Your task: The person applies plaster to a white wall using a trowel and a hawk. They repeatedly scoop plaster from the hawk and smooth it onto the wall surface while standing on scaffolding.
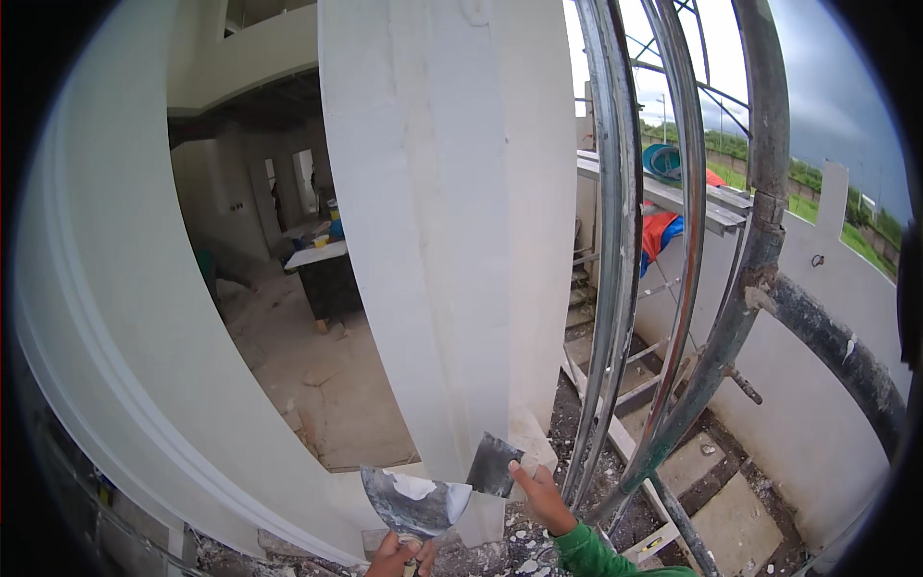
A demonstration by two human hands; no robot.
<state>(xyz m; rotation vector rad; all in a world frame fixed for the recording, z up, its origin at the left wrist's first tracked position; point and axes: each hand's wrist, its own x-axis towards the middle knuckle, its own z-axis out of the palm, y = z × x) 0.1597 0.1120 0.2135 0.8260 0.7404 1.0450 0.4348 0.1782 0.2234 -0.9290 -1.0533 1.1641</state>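
My left hand point(399, 558), at the lower edge, grips the handle of a wide putty knife point(435, 512), whose grey-smeared blade carries a lump of white compound. My right hand point(540, 500), in a green sleeve, holds a smaller square putty knife point(495, 462) just right of the wide blade, the thumb at its blade end. Both tools are held in front of a white column point(428, 240), which has a faint vertical band of filler down its face.
Metal scaffold tubes and channels point(687, 317) rise close at my right, with planks point(721, 207) and red-blue fabric point(661, 236). Steps and rubble-strewn ground point(697, 452) lie below. A low white wall point(817, 385) runs right. Left, an opening shows a room with a table point(327, 288).
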